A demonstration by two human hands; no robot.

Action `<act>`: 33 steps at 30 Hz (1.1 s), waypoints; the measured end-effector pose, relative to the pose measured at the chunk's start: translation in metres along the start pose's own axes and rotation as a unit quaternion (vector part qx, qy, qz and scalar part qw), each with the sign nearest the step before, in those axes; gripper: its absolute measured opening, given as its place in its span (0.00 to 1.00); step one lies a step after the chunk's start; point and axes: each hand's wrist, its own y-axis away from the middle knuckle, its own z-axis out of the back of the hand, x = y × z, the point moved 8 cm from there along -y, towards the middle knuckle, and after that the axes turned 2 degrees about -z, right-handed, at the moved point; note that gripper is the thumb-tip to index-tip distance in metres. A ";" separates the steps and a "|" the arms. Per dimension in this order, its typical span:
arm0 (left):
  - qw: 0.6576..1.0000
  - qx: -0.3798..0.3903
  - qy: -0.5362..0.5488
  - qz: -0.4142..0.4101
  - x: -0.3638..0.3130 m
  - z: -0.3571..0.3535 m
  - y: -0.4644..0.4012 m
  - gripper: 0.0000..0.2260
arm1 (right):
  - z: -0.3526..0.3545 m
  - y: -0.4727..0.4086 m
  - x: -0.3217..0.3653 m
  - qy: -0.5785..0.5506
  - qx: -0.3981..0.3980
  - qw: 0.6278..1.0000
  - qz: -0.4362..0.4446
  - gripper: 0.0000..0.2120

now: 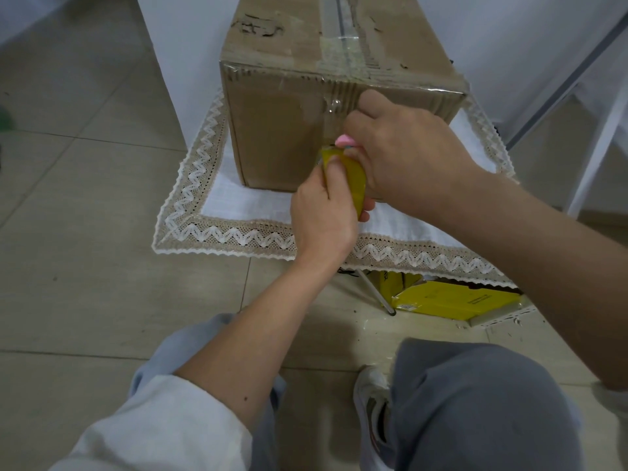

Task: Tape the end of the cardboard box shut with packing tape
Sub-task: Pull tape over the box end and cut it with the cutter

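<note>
Soft, even indoor light, fairly bright. Faint shadow on floor (323, 331) tiles between the knees. Small glare on clear tape (334, 105). Wide-angle bending at edges; slight softness overall.

Lace-edged white cloth (238, 205) covers the small table; yellow cartons (452, 300) lie on the tiled floor (85, 198) at five o'clock beneath it.

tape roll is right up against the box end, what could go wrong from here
1. The left hand holds the tape roll close to the cardboard box, so the short strip may wrinkle or stick crooked.
2. The right hand grips a pink tool beside the left fingers; if it is a cutter, it could nick them.
3. The box top is already torn, so new tape may hold poorly there.
</note>
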 end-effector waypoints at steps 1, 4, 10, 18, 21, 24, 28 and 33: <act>1.000 -0.001 0.000 -0.001 0.000 0.000 0.000 0.19 | 0.000 0.000 -0.001 0.001 -0.001 1.000 0.000 0.10; 1.000 -0.001 0.002 0.000 0.000 -0.001 0.000 0.19 | -0.001 0.003 -0.005 0.001 -0.003 1.000 0.004 0.10; 0.999 -0.018 0.012 0.048 0.010 0.004 -0.002 0.17 | -0.016 0.018 -0.024 0.029 0.005 1.000 0.005 0.07; 0.998 -0.024 0.005 0.060 0.012 0.005 -0.002 0.18 | -0.020 0.035 -0.037 -0.027 -0.021 0.999 -0.031 0.09; 0.998 -0.014 -0.036 0.051 0.010 0.005 0.001 0.19 | -0.021 0.043 -0.052 -0.100 -0.048 0.991 -0.075 0.10; 0.996 0.016 -0.088 0.028 0.006 -0.001 0.005 0.18 | -0.026 0.059 -0.075 -0.199 -0.070 0.967 -0.146 0.09; 0.989 0.061 -0.133 -0.005 -0.001 -0.015 0.009 0.18 | -0.032 0.091 -0.103 -0.237 -0.101 0.933 -0.252 0.08; 0.980 0.121 -0.154 -0.033 0.001 -0.038 0.011 0.18 | -0.048 0.120 -0.122 -0.260 -0.121 0.897 -0.336 0.08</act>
